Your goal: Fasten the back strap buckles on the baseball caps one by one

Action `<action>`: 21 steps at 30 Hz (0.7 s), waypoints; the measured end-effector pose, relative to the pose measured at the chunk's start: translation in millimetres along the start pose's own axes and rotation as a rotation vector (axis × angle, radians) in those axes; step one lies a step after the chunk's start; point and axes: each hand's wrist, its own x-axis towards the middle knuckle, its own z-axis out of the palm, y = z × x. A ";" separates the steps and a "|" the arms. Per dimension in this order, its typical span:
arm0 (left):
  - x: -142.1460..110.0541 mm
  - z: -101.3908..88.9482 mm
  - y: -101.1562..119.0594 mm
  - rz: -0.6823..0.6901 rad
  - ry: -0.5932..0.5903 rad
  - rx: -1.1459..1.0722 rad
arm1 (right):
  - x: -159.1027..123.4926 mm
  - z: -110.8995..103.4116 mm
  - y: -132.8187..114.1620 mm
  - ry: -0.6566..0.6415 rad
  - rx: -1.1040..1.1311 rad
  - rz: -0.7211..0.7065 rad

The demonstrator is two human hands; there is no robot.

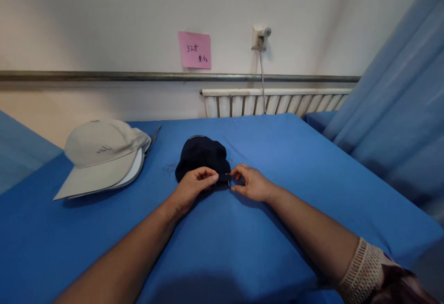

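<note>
A dark cap [203, 153] lies on the blue-covered table, its rear strap [224, 178] turned toward me. Small pale lettering shows along the cap's far edge. My left hand [194, 184] pinches the strap between thumb and fingers. A small metal buckle [229, 181] sits at the strap's right end. My right hand [252, 183] is closed around that buckle end, thumb below and fingers above; the exact contact is hard to make out.
To the left, a beige cap [100, 144] rests stacked on other caps. The blue table cover [277, 146] reaches back to a white radiator [243, 102]. A wall socket [259, 39] has a plug and hanging cord. Blue curtains [398, 109] hang at the right.
</note>
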 end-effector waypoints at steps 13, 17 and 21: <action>0.2 2.1 -6.2 0.024 -0.006 -0.101 | 2.2 6.1 -12.2 -0.073 -0.171 -0.165; -0.7 4.4 -7.0 0.029 0.014 -0.065 | 2.0 7.8 -8.8 -0.077 -0.133 -0.141; -0.5 7.4 -7.3 0.023 0.036 -0.042 | 1.9 6.6 -11.5 -0.098 -0.163 -0.132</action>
